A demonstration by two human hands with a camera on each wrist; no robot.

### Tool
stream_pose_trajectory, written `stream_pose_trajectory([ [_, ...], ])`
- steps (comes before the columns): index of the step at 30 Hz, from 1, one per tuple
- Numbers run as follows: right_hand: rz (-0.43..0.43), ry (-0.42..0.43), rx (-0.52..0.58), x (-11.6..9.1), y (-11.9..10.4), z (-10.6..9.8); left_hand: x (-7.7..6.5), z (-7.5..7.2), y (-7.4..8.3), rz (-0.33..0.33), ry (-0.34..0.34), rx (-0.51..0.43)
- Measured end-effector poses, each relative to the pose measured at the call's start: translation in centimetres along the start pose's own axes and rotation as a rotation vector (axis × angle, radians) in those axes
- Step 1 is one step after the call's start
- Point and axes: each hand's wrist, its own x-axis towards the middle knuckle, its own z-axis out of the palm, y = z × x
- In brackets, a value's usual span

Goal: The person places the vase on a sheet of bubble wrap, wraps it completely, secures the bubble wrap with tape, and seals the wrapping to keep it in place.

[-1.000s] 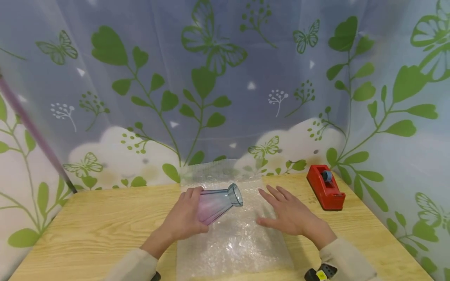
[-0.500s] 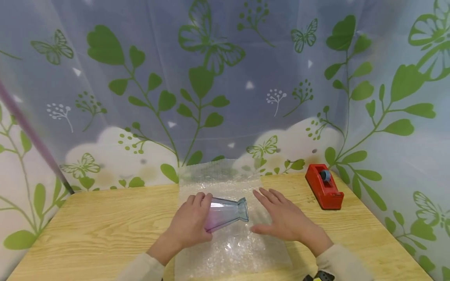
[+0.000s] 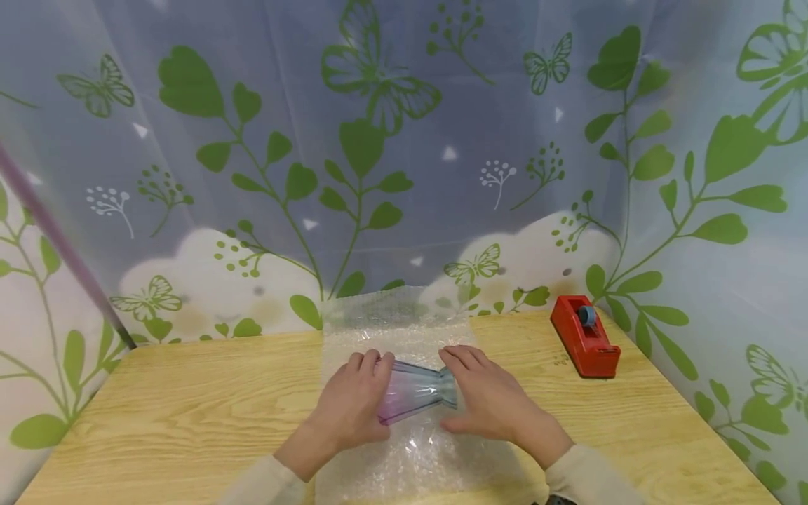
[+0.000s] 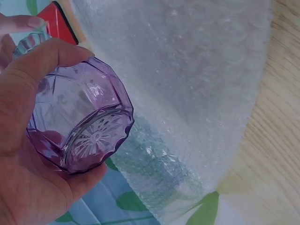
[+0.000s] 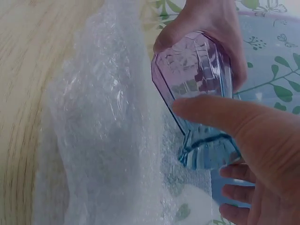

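In the head view a faceted glass vase (image 3: 413,393), purple at the base and blue at the flared mouth, lies sideways over the bubble wrap (image 3: 410,463). My left hand (image 3: 347,403) grips its wide purple end, thumb and fingers on opposite sides; the left wrist view shows the star-patterned base (image 4: 98,136). Around the blue mouth my right hand (image 3: 492,403) is spread, fingers beyond it and thumb on the near side. In the right wrist view that thumb (image 5: 211,110) crosses in front of the vase, and the other fingertips (image 5: 236,192) stand apart from the rim.
A red tape dispenser (image 3: 583,337) with a small blue roll stands at the table's back right. The bubble wrap's far end rises against the leaf-patterned curtain (image 3: 404,175) behind the wooden table (image 3: 208,400). A purple pole (image 3: 63,245) slants down at the left.
My left hand has brought the vase right and nearer, turning its mouth to the right. The right hand has moved left, from apart from the vase to around its mouth.
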Motion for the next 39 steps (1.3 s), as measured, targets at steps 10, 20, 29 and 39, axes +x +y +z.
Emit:
stream_pose_trajectory([
  [10,0.059,0.008,-0.022,0.5,-1.2,0.5,-0.1,-0.8,1.3,0.031,-0.032,0.032],
  [20,0.113,0.042,-0.011,0.7,-1.7,0.8,-0.4,-0.7,1.3,0.057,0.041,0.072],
  [29,0.106,-0.006,0.101,0.5,-1.3,0.1,-1.3,-0.8,-0.2,0.016,0.012,-0.017],
  [39,0.112,-0.052,0.174,0.9,-1.1,-0.4,-2.0,-1.1,-1.5,-0.031,0.045,-0.122],
])
